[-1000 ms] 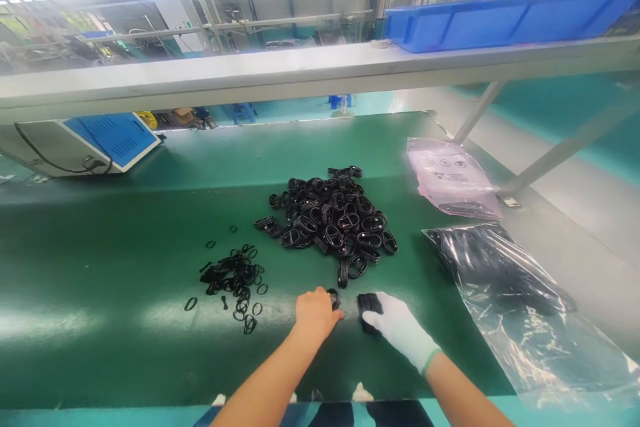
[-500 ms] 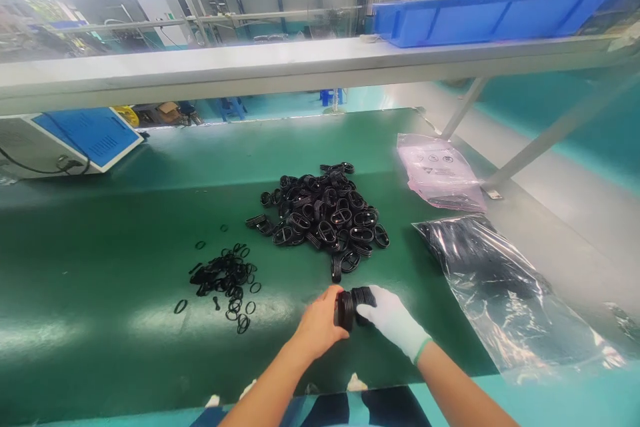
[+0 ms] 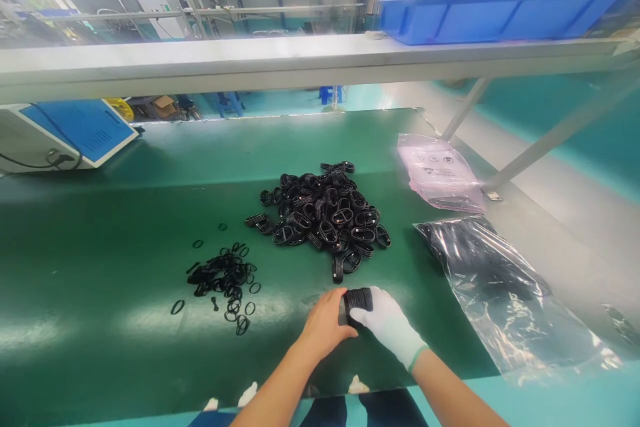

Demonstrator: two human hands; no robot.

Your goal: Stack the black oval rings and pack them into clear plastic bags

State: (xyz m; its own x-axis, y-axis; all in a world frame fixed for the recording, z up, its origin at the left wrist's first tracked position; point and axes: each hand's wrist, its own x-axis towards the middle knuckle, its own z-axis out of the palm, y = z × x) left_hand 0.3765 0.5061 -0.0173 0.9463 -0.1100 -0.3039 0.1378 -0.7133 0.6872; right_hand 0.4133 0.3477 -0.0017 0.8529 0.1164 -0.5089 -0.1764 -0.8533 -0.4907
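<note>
Green worktop [image 3: 115, 220] runs beneath a white shelf [image 3: 210, 67] to a near edge just below the worker's forearms. Clear plastic bag [image 3: 520, 307] of dark goods lies across its right border, a strip of green separating it from a heap of black coiled cables [image 3: 325, 210] at center. Between heap and near edge, the gloved right hand [image 3: 390, 323] grips a stack of coils [image 3: 359, 300]; the bare left hand [image 3: 325, 323] spreads thumb and fingers at its left end, contact unclear. Further left, green surface between, lie small black bands [image 3: 225, 273].
</note>
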